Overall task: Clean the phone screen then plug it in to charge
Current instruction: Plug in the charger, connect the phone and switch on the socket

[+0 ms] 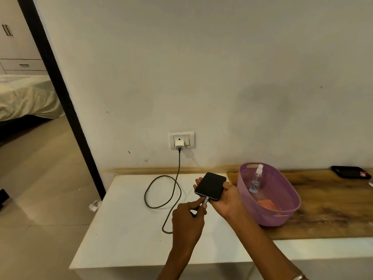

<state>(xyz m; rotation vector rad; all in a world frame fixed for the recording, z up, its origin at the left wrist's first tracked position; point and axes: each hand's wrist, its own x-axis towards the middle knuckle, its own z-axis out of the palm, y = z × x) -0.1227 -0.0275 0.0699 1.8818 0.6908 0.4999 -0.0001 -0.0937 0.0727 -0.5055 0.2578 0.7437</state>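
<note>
A black phone lies screen up in my right hand, whose fingers curl round its far edge and thumb lies on its right side. My left hand pinches the plug end of the dark charging cable, and the plug tip sits at the phone's near end. The cable loops over the white table up to a white charger in the wall socket.
A purple basket to the right holds a clear spray bottle and an orange cloth. It stands on a wooden board. Another dark phone lies at the far right. A crumpled tissue lies on the floor to the left.
</note>
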